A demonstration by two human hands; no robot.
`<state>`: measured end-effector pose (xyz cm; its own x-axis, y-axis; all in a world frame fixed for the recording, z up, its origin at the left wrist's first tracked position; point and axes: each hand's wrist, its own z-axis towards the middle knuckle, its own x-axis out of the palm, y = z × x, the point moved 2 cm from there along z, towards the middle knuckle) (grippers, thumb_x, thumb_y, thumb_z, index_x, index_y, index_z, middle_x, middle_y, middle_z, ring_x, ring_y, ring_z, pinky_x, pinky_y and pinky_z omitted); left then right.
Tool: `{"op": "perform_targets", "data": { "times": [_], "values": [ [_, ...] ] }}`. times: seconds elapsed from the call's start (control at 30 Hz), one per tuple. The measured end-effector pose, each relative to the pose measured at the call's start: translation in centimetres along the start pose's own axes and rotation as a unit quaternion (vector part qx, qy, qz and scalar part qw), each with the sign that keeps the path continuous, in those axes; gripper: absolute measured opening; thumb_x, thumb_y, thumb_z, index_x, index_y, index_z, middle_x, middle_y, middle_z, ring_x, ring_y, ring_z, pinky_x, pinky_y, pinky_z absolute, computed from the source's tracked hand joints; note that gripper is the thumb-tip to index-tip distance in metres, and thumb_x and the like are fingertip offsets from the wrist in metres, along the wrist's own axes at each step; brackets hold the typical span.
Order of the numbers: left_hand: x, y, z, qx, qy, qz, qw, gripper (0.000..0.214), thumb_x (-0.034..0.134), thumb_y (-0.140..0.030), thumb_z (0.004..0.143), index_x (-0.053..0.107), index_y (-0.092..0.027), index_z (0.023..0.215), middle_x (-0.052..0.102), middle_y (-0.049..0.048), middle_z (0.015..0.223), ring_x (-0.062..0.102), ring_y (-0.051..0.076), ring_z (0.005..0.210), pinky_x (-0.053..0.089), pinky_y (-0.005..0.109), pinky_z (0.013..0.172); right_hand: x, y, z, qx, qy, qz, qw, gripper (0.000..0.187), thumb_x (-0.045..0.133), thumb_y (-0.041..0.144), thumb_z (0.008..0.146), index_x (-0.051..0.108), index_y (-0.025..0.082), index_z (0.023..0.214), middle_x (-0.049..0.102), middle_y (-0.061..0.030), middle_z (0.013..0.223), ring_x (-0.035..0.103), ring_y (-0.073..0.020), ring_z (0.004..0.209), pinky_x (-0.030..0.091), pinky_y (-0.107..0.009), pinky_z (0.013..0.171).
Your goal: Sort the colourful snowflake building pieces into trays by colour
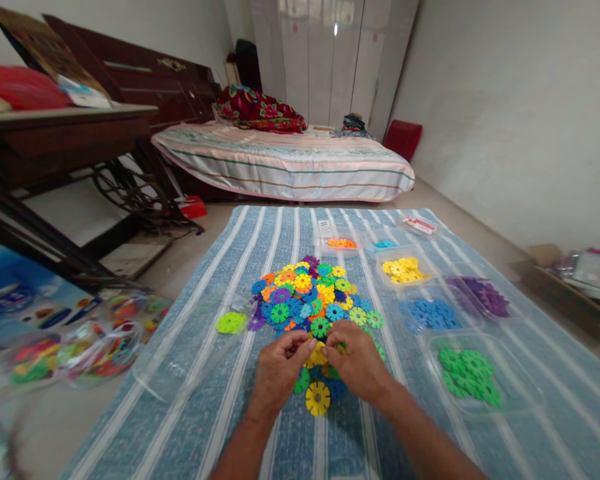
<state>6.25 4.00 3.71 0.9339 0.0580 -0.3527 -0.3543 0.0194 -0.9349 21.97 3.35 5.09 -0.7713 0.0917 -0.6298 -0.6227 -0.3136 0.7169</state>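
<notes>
Both of my hands meet over the near edge of a mixed pile of plastic snowflake discs (pixel 293 311). My left hand (pixel 280 367) pinches a yellow snowflake disc (pixel 316 355) between thumb and fingers. From the other side my right hand (pixel 355 357) has its fingers closed on the same yellow piece; whether it is one disc or a few together I cannot tell. Just below them a loose yellow disc (pixel 318 399) lies flat on the striped cloth (pixel 250 433). Blue and green discs lie partly hidden under my hands.
On the right stand clear boxes of green (pixel 470 377), blue (pixel 430 313), purple (pixel 485 297) and yellow discs (pixel 405 269). Behind are boxes with orange (pixel 341 244) and light blue pieces (pixel 385 245). A clear box (pixel 175 373) at left has lime discs (pixel 231 323) near its far end.
</notes>
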Motion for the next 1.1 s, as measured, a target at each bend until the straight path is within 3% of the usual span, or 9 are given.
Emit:
{"op": "perform_targets", "data": {
  "times": [0.07, 0.13, 0.23, 0.3, 0.37, 0.47, 0.63, 0.83, 1.1],
  "values": [
    [-0.1, 0.0, 0.1, -0.003, -0.016, 0.003, 1.0, 0.026, 0.062, -0.043, 0.071, 0.069, -0.019, 0.077, 0.07, -0.0006, 0.068, 0.063, 0.014, 0.06, 0.051, 0.022, 0.057, -2.0, -0.6, 0.9, 0.001, -0.026, -0.005, 1.0, 0.018, 0.056, 0.017, 0.077, 0.055, 0.022, 0.06, 0.062, 0.0009, 0.071, 0.058, -0.0149, 0.074, 0.044, -0.027, 0.072],
    [-0.2, 0.1, 0.1, -0.009, -0.035, 0.012, 0.999, 0.026, 0.061, -0.043, 0.072, 0.069, -0.019, 0.078, 0.07, -0.0008, 0.068, 0.063, 0.014, 0.061, 0.051, 0.023, 0.058, -5.0, -1.5, 2.2, -0.006, -0.104, -0.063, 0.993, 0.017, 0.053, 0.021, 0.08, 0.058, 0.022, 0.064, 0.064, -0.0016, 0.075, 0.059, -0.0171, 0.076, 0.045, -0.03, 0.075],
    [-0.3, 0.6, 0.2, -0.006, -0.052, 0.036, 0.998, 0.024, 0.059, -0.041, 0.073, 0.069, -0.02, 0.08, 0.07, -0.0012, 0.069, 0.064, 0.014, 0.064, 0.051, 0.024, 0.062, -9.3, -2.9, 3.8, -0.014, -0.266, -0.202, 0.942, 0.016, 0.05, 0.027, 0.083, 0.062, 0.02, 0.074, 0.065, -0.0079, 0.08, 0.059, -0.0233, 0.083, 0.044, -0.038, 0.081],
    [-0.3, 1.0, 0.2, 0.003, -0.056, 0.055, 0.997, 0.023, 0.057, -0.039, 0.075, 0.068, -0.02, 0.082, 0.07, -0.0016, 0.07, 0.063, 0.014, 0.064, 0.052, 0.024, 0.063, -10.3, -3.2, 4.1, -0.03, -0.301, -0.239, 0.923, 0.018, 0.05, 0.029, 0.084, 0.063, 0.018, 0.081, 0.066, -0.0101, 0.083, 0.058, -0.0251, 0.087, 0.044, -0.041, 0.082],
    [-0.2, 1.5, 0.2, 0.016, -0.059, 0.078, 0.995, 0.023, 0.056, -0.039, 0.076, 0.068, -0.021, 0.084, 0.069, -0.0015, 0.071, 0.063, 0.014, 0.064, 0.051, 0.024, 0.063, -9.6, -3.0, 3.5, -0.061, -0.255, -0.222, 0.939, 0.017, 0.05, 0.029, 0.085, 0.064, 0.019, 0.083, 0.066, -0.0091, 0.084, 0.059, -0.0238, 0.087, 0.045, -0.039, 0.082],
    [-0.1, 1.9, 0.1, 0.032, -0.054, 0.112, 0.992, 0.023, 0.055, -0.037, 0.077, 0.068, -0.021, 0.085, 0.069, -0.0006, 0.072, 0.063, 0.014, 0.065, 0.051, 0.023, 0.063, -6.2, -1.9, 1.5, -0.102, -0.095, -0.171, 0.975, 0.011, 0.055, 0.025, 0.083, 0.065, 0.021, 0.082, 0.066, -0.0063, 0.088, 0.059, -0.0214, 0.092, 0.047, -0.037, 0.087],
    [-0.1, 2.2, 0.2, 0.04, -0.04, 0.139, 0.989, 0.023, 0.053, -0.037, 0.078, 0.067, -0.021, 0.084, 0.068, -0.0002, 0.072, 0.063, 0.014, 0.067, 0.05, 0.022, 0.062, -1.7, -0.7, -2.1, -0.078, 0.077, -0.183, 0.977, 0.014, 0.069, 0.023, 0.073, 0.066, 0.021, 0.087, 0.063, -0.0075, 0.11, 0.048, -0.0287, 0.119, 0.039, -0.046, 0.102],
    [0.0, 2.1, 0.3, 0.03, -0.028, 0.137, 0.99, 0.023, 0.052, -0.037, 0.079, 0.067, -0.02, 0.086, 0.069, 0.0001, 0.076, 0.064, 0.014, 0.071, 0.049, 0.023, 0.064, -1.0, -0.9, -2.9, -0.05, 0.089, -0.18, 0.978, 0.017, 0.071, 0.019, 0.072, 0.065, 0.019, 0.088, 0.062, -0.0103, 0.11, 0.046, -0.0289, 0.121, 0.037, -0.046, 0.103],
    [0.0, 2.1, 0.4, 0.025, -0.025, 0.135, 0.99, 0.025, 0.052, -0.039, 0.078, 0.067, -0.02, 0.086, 0.07, 0.0008, 0.077, 0.065, 0.015, 0.071, 0.049, 0.024, 0.063, -2.4, -0.2, -2.5, -0.043, 0.063, -0.105, 0.992, 0.017, 0.061, 0.009, 0.074, 0.054, 0.021, 0.065, 0.061, -0.0002, 0.077, 0.058, -0.0181, 0.087, 0.046, -0.033, 0.082]
  ]
}}
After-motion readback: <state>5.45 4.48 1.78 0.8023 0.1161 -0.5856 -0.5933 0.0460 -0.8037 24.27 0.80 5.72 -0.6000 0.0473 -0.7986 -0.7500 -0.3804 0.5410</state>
